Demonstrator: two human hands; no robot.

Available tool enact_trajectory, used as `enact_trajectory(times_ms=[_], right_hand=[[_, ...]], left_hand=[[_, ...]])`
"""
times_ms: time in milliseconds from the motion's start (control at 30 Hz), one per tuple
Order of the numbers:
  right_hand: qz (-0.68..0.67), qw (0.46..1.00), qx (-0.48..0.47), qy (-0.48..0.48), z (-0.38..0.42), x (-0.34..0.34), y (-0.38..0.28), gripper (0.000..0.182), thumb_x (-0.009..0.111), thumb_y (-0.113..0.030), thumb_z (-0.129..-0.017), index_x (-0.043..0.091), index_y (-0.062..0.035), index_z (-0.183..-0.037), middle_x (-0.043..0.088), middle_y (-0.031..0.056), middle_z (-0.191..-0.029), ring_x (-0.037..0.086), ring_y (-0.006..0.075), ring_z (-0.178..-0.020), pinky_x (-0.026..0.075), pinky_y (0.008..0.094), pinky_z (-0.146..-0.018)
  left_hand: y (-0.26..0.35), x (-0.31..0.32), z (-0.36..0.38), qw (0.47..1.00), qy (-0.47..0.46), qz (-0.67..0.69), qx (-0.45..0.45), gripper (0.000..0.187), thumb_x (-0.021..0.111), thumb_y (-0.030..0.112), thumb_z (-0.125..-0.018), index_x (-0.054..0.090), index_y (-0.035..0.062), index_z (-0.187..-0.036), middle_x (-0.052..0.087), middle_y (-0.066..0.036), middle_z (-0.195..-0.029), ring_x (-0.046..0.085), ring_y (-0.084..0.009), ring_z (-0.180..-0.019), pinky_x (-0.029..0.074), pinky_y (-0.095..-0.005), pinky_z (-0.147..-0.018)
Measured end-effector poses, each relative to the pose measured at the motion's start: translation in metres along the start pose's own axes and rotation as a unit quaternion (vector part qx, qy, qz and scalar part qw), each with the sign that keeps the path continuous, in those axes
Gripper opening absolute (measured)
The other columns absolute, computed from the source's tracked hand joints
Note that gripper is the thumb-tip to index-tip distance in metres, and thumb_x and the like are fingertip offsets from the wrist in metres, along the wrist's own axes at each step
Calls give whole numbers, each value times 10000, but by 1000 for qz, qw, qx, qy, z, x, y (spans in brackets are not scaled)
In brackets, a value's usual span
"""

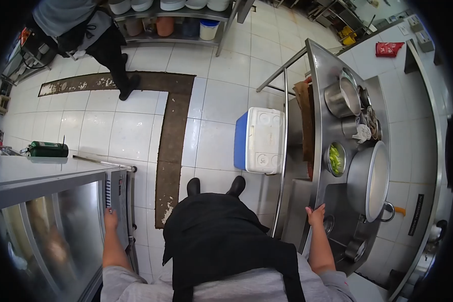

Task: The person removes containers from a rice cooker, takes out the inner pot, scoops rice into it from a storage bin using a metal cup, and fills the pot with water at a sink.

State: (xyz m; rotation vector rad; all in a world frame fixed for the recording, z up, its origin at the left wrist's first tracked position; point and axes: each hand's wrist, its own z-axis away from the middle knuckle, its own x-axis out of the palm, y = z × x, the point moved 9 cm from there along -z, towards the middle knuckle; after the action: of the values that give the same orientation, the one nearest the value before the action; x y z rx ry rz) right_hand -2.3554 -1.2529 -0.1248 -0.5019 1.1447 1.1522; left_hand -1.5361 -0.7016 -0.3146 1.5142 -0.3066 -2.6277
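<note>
My left hand (110, 220) is at the right edge of a glass-fronted fridge door (70, 221), its fingers curled at the frame and partly hidden. Through the misted glass the contents look blurred. On the other side, my right hand (315, 215) is held over the near edge of the steel counter (337, 201), fingers apart and holding nothing. Closest to it are a small metal bowl (328, 224) and, farther up, a bowl of green vegetable pieces (335, 158). A large aluminium pot (360, 176) stands beyond them.
A blue and white cooler (264, 141) sits on the tiled floor beside the counter. Saucepans (342, 98) crowd the counter's far end. A person in dark trousers (108, 55) stands at upper left. A brown strip (171, 156) crosses the floor. Shelves (171, 38) hold bowls and tubs.
</note>
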Motion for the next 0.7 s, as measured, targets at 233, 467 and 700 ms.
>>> enact_trajectory(times_ms=[233, 467, 700], right_hand=[[10, 1000, 1, -5, -11, 9, 7, 1102, 784, -460, -682, 122, 21, -1420, 366, 294, -1338, 444, 452, -1185, 400, 450, -999], [-10, 999, -13, 36, -7, 3, 5, 1046, 776, -437, -699, 154, 23, -1403, 400, 287, -1314, 462, 449, -1169, 410, 460, -987], [15, 1000, 17, -17, 4, -10, -7, 1027, 752, -458, -718, 143, -13, -1416, 382, 230, -1355, 438, 411, -1207, 406, 486, -983]], left_hand=[[69, 77, 104, 958, -243, -98, 120, 460, 615, 237, -853, 481, 91, -1268, 629, -198, -1031, 605, -349, -985, 477, -409, -861], [113, 52, 27, 963, -183, -136, 147, 436, 573, 253, -873, 483, 103, -1272, 638, -198, -1017, 608, -352, -987, 471, -420, -869], [260, 65, 14, 957, -144, -93, 235, 386, 541, 247, -889, 491, 110, -1247, 646, -191, -1012, 615, -365, -951, 469, -428, -837]])
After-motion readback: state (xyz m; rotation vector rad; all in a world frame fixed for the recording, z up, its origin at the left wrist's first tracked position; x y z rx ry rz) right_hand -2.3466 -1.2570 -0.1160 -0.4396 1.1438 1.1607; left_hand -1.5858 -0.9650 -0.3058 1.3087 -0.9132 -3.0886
